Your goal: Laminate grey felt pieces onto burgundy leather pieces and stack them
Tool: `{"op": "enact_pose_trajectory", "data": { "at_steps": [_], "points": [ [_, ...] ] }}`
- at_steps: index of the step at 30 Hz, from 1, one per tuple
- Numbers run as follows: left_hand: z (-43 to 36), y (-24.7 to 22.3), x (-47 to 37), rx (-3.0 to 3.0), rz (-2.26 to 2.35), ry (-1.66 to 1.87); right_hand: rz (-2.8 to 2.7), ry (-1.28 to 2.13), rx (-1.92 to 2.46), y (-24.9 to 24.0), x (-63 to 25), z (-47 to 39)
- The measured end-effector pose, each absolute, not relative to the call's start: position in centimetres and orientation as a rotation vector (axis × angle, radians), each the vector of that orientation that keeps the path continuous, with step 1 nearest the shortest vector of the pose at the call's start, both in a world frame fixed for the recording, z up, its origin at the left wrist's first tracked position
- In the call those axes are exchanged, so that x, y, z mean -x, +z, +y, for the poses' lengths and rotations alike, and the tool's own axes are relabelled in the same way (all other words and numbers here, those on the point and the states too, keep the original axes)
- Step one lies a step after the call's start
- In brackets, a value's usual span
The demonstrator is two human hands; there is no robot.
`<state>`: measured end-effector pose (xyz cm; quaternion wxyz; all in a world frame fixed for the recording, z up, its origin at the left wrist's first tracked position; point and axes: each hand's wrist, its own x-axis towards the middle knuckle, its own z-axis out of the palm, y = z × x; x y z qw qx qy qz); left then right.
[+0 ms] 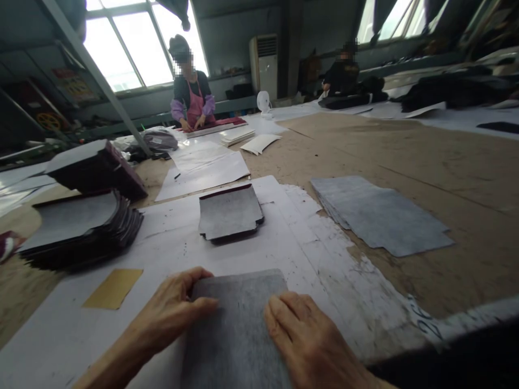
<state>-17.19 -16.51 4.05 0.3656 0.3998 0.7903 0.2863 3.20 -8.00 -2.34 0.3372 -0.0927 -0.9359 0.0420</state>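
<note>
A grey sheet (239,329) lies in front of me on white paper, its lower end cut off by the frame. My left hand (180,302) grips its upper left edge, thumb on top and fingers curled behind the edge. On the right side, my right hand (302,335) rests with bent fingers pressed together on the sheet's edge; its thumb is hidden. Beyond the hands sits a small stack of grey pieces with dark edges (230,212). Several flat grey sheets (377,213) lie to the right.
At the left are a tall stack of dark-edged pieces (81,221), a dark block-like stack (97,165) and a tan card (113,288). Across the table (344,140), a person in a pink apron (195,102) works near a small white fan (263,102). Another person (343,75) is farther right.
</note>
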Motion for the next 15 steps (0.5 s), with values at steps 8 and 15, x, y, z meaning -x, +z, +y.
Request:
{"op": "enact_pose_trajectory", "data": {
  "at_steps": [8, 15],
  "points": [
    [-10.6, 4.3, 14.7, -1.53, 2.194, 0.365, -2.279, -0.038, 0.26, -2.9, -2.1, -8.9],
    [-10.4, 1.1, 12.9, -1.681, 2.11, 0.729, -2.183, -0.108, 0.304, -4.2, -1.6, -8.7]
  ]
}}
